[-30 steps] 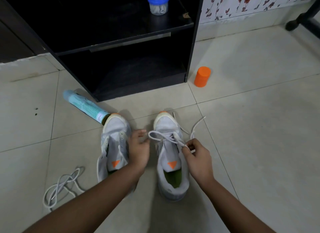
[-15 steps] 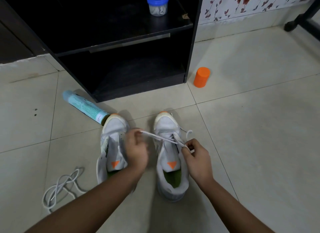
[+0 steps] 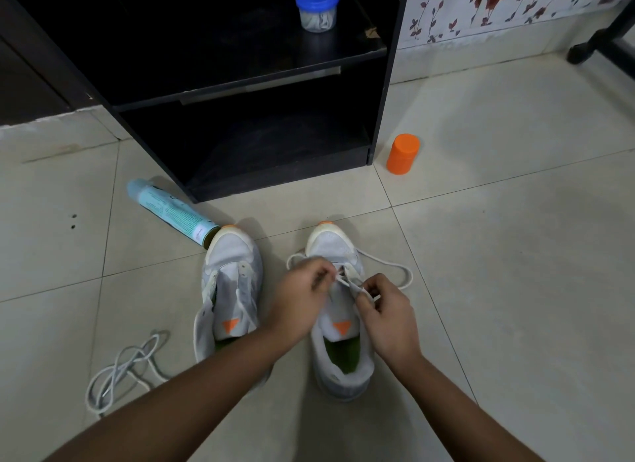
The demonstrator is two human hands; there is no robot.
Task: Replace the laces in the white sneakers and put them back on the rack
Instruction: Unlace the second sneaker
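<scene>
White sneakers on floor in front of rack [image 3: 381, 100], toes pointing at it, heels toward person. Laced sneaker [image 3: 338, 252] sits before rack's R corner. Unlaced sneaker [image 3: 233, 265] is just beside it, before rack's middle, toe at end of spray can [image 3: 171, 212].

Lace [image 3: 400, 267] looks threaded at rack-end of shoe only, w/ slack loops spilling both sides; exact eyelets hidden by hands. L hand [image 3: 299, 300] fingertips pinch one strand over the tongue. R hand [image 3: 388, 310] thumb + forefinger pinch the other strand, rest of fingers curled. Short taut bit of lace runs betw the two hands, across the shoe.

Key relation: shoe's long axis runs straight at rack and eyelet rows follow it, so free eyelets prob lie on the side of the fingers away from rack, toward person. Both hands approx equally near.

Judgement: early in lacing, shoe 1 of 2. Spare lace [image 3: 123, 368] is heaped on floor, further from rack than unlaced sneaker.
</scene>
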